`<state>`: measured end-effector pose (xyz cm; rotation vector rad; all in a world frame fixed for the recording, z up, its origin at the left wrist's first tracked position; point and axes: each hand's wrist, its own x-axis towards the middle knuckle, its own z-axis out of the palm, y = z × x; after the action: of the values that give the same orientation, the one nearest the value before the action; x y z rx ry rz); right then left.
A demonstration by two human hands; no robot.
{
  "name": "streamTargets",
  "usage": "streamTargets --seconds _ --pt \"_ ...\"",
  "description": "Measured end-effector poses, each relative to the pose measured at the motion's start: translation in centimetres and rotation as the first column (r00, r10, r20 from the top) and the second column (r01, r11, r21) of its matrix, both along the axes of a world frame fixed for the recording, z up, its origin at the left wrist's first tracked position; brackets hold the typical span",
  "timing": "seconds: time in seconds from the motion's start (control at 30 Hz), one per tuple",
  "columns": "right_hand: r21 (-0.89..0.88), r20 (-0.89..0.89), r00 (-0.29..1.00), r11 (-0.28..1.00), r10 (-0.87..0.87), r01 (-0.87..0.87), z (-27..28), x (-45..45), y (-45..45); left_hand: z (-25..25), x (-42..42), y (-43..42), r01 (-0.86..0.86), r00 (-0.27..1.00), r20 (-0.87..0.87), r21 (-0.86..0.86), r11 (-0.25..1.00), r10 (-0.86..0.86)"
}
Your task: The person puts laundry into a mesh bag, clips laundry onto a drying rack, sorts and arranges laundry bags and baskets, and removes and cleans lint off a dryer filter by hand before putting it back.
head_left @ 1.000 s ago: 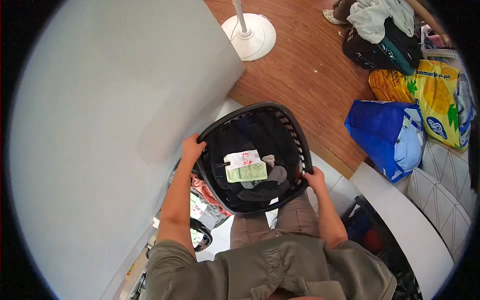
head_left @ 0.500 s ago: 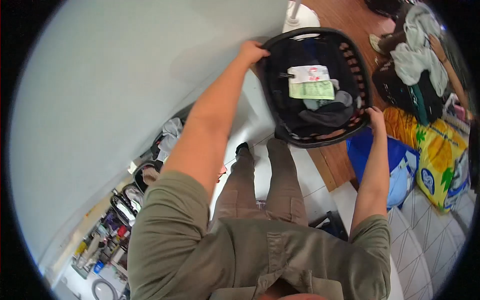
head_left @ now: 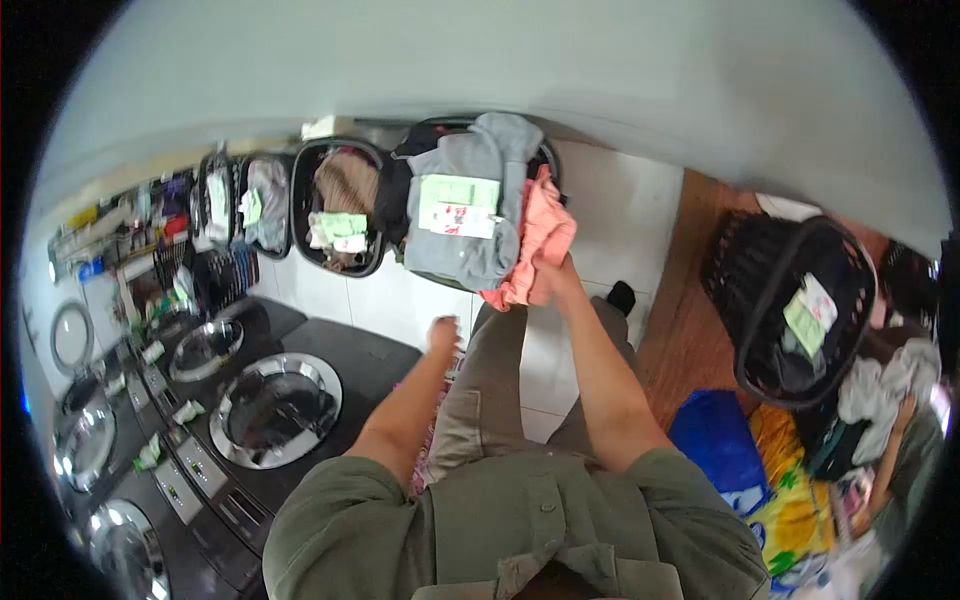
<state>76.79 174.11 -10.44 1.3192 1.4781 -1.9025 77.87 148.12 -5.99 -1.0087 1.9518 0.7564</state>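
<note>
A heaped laundry basket (head_left: 557, 172) stands by the wall, piled with a grey garment (head_left: 450, 250) and a coral-pink garment (head_left: 545, 225) hanging over its right side. Green and white paper slips (head_left: 460, 205) lie on the grey cloth. My right hand (head_left: 548, 282) is at the coral garment, its fingers closed on the fabric and partly lost against it. Just below the basket's front, my left hand (head_left: 443, 335) is in the air, holding nothing, fingers loosely apart and slightly blurred. The black basket (head_left: 750, 300) with slips and dark clothes now stands on the wooden floor at right.
Several more baskets, one with a brown knit (head_left: 348, 185), line the wall at left. Dark front-loading machines (head_left: 275, 410) with round doors fill the lower left. At right are a blue bag (head_left: 715, 440), a yellow bag (head_left: 795, 520) and another person's arm (head_left: 890, 450) near white cloth.
My hands have let go of the black basket, which now rests on the floor at right. The view has turned left, and my right hand has come to the coral garment.
</note>
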Motion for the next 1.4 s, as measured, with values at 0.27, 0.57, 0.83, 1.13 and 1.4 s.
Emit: streamTargets --seconds 0.27,0.57,0.83,1.13,1.4 --pt "-0.203 -0.157 0.983 0.977 -0.094 0.061 -1.8 -1.6 2.7 -5.1 -10.4 -5.1 0.055 0.943 -0.322 -0.112 0.992 -0.088" --pt "0.337 0.181 0.922 0.903 -0.341 0.268 3.8 12.3 21.6 -5.3 2.4 10.8 0.292 0.941 -0.307 0.518 0.804 -0.144" --pt "0.702 -0.122 0.850 0.650 0.512 -0.291 9.8 -1.1 -1.6 -8.1 2.3 -6.5 -0.660 0.717 0.048 0.366 0.655 0.695" --pt "-0.132 -0.011 0.930 0.921 0.368 -0.366 -5.4 -23.1 -29.8 -6.2 -11.1 -29.6 -0.619 0.597 -0.366 0.356 0.700 0.714" --pt "-0.047 0.026 0.992 0.991 0.126 -0.124 1.1 -13.6 -15.4 -7.7 -15.3 -21.9 -0.104 0.896 -0.439 -0.072 0.992 0.062"
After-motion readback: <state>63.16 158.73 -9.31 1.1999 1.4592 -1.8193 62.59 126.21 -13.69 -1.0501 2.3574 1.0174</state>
